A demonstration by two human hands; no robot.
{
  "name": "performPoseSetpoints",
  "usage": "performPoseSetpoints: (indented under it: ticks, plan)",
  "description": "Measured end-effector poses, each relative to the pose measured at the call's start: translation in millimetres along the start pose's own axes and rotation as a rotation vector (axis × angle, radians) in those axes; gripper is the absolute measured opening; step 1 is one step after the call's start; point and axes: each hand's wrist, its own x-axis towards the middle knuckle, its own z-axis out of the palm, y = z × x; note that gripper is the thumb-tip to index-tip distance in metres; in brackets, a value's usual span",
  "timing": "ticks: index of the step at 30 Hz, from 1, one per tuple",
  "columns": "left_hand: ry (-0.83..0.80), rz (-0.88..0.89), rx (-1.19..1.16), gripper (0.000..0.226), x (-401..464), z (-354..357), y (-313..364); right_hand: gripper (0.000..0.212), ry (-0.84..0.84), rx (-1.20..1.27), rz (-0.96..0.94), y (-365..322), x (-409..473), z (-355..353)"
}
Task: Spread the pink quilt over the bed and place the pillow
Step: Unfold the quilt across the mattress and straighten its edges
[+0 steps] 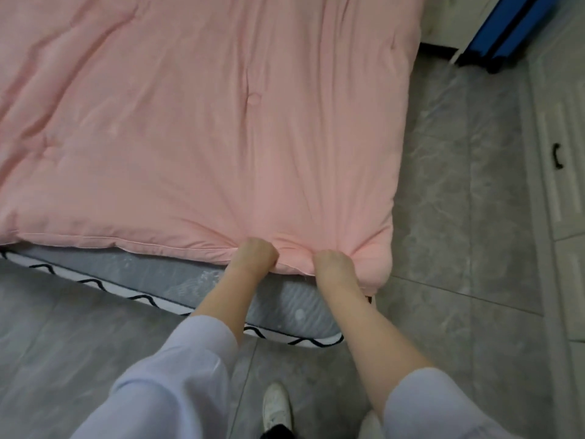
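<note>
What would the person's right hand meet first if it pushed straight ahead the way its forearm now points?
The right hand already grips the edge of the pink quilt, so it would press into the quilt's padding first; beyond that, only more quilt shows.

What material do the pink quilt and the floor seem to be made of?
Pink quilt: seems a soft padded fabric with a matte finish; it puffs, creases where both hands grip its edge, and shows stitched dimples. The exact fibre cannot be told.
Floor: looks like hard grey tile with a marble-like pattern and slight gloss; straight joint lines show.
</note>
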Motion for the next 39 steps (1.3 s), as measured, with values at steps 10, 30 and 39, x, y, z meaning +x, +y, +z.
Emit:
performPoseSetpoints:
  ticks: [10, 30, 39]
  plan:
    - [0.067, 0.012, 0.018, 0.033, -80, 32, 41, 0.037, -0.087, 0.11, 0.115, -13, -83, 40]
    - [0.161, -0.191, -0.357, 0.051, -225, 84, -21, 0.041, 0.119, -0.046, -0.097, -140, -167, 32]
    - [0.242, -0.352, -0.357, 0.044, -235, 164, -182, 0.042, 0.137, -0.051, -0.229, -303, -96, 17]
